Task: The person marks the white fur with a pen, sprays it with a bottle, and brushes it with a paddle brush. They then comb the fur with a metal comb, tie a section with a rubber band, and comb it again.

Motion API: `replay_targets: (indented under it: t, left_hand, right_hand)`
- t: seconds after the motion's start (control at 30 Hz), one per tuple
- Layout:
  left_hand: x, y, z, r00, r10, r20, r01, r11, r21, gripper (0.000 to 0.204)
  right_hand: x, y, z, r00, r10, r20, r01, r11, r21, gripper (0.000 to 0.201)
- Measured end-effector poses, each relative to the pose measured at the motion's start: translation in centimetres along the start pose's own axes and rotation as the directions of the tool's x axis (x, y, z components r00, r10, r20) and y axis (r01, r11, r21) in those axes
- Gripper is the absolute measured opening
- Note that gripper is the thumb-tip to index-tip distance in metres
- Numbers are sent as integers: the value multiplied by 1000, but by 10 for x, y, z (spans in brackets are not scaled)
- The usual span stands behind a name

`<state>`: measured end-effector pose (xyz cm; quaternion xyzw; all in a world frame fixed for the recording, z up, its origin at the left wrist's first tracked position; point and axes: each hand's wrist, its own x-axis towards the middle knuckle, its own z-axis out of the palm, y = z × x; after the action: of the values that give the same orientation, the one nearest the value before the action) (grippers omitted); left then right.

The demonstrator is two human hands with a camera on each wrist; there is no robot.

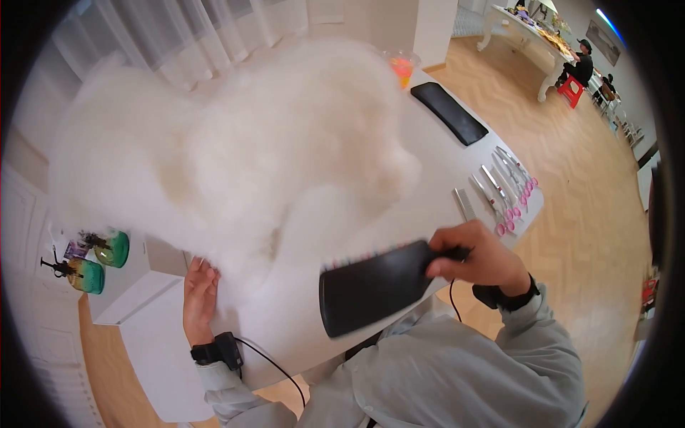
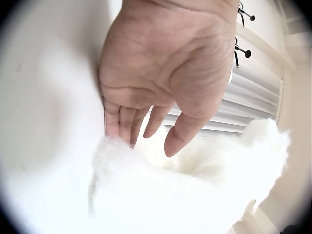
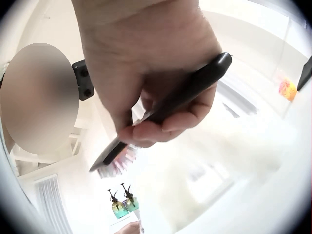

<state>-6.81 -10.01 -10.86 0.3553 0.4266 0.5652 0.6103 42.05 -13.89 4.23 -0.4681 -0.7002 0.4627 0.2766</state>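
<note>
Pale herringbone wood floor [image 1: 571, 153] runs beneath the white desk [image 1: 160, 371] and off to the right, where a white table [image 1: 531, 48] with curved legs stands, a red stool [image 1: 571, 91] beside it. Sheer white curtains [image 1: 164, 36] hang beside a plain pale wall [image 1: 382, 28], with white panelling [image 1: 30, 228] at left. A framed picture [image 1: 603, 44] hangs near a bright bluish light strip [image 1: 609, 26].

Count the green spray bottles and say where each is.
2. One spray bottle is at the far left of the head view; the other bottle is just right of it, by the white fluffy form. More could be hidden behind that form.
</note>
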Motion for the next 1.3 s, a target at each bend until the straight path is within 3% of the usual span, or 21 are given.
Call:
replay_targets:
  t: [0.1, 0.23, 0.27, 0.37, 0.43, 0.5, 0.57, 0.63, 0.7, 0.73, 0.77, 0.8, 0.83, 0.87, 0.9, 1.0, 1.03, 1.1, 1.13, 1.27, 1.3]
  left_hand:
    - [0, 10, 10, 997, 53, 48, -52, 998, -20, 44]
    - [-17, 53, 34, 985, 155, 73, -171, 920, 351, 53]
    - [-23, 68, 41, 983, 158, 91, -182, 851, 492, 57]
    - [-49, 107, 78, 968, 180, 172, -248, 750, 612, 64]
    - [-65, 119, 94, 962, 201, 184, -273, 731, 626, 65]
    - [-78, 125, 105, 942, 204, 268, -335, 650, 682, 62]
    - [-84, 123, 119, 927, 231, 296, -374, 617, 692, 56]
    - [-86, 123, 142, 863, 234, 447, -504, 347, 791, 51]
    - [-84, 117, 174, 858, 282, 429, -499, 268, 824, 49]
    - [-79, 113, 185, 810, 324, 488, -556, 162, 815, 48]
    - [-73, 109, 195, 756, 355, 550, -603, 52, 796, 47]
    - [-66, 106, 205, 754, 360, 549, -600, 39, 799, 47]
    - [-58, 104, 215, 676, 375, 634, -645, -114, 756, 46]
    - [-52, 99, 221, 592, 371, 716, -672, -263, 692, 44]
    - [-49, 92, 224, 587, 367, 721, -675, -271, 687, 44]
    - [-30, 67, 224, 524, 394, 755, -663, -368, 652, 29]
    - [-27, 64, 225, 512, 390, 765, -671, -374, 640, 29]
    - [-22, 62, 230, 488, 359, 796, -605, -519, 604, 34]
    - [-24, 62, 230, 544, 341, 767, -568, -523, 635, 42]
    - [-16, 65, 228, 508, 416, 754, -499, -571, 652, 51]
    - [-14, 70, 232, 505, 452, 735, -517, -523, 677, 51]
  right_hand:
    - [8, 1, 9, 953, -63, -297, 163, 931, 326, 26]
    - [24, -22, 25, 911, -135, -389, 321, 823, 468, 27]
    - [28, -25, 30, 930, -138, -342, 312, 791, 527, 25]
    - [39, -16, 33, 977, -138, -165, 203, 847, 491, 24]
    - [41, -8, 33, 982, -112, -154, 174, 850, 498, 24]
    - [41, 13, 27, 942, 5, -337, 185, 828, 529, 24]
    - [43, 26, 18, 834, 48, -550, 287, 814, 505, 26]
    - [48, 31, 10, 740, 112, -663, 395, 726, 564, 24]
    - [52, 13, 13, 750, 22, -661, 440, 729, 524, 23]
    - [51, 3, 15, 750, -54, -659, 479, 732, 485, 22]
    - [49, -1, 16, 823, -131, -552, 443, 756, 482, 20]
    - [48, -15, 18, 891, -203, -407, 399, 778, 485, 20]
    - [48, -31, 23, 931, -265, -252, 357, 802, 478, 19]
    - [51, -44, 29, 953, -272, -134, 298, 755, 584, 18]
    - [56, -54, 36, 958, -287, -18, 223, 702, 676, 16]
    - [73, -67, 47, 942, -311, 124, 137, 696, 705, 17]
    - [73, -68, 42, 943, -315, 109, 151, 694, 704, 17]
    - [71, -71, 31, 984, -177, 36, 94, 670, 736, 19]
    - [70, -65, 30, 990, -73, -120, 140, 560, 816, 19]
    - [73, -23, -8, 870, 40, -491, 438, 390, 810, 13]
    - [76, -11, -15, 836, 63, -545, 497, 333, 801, 12]
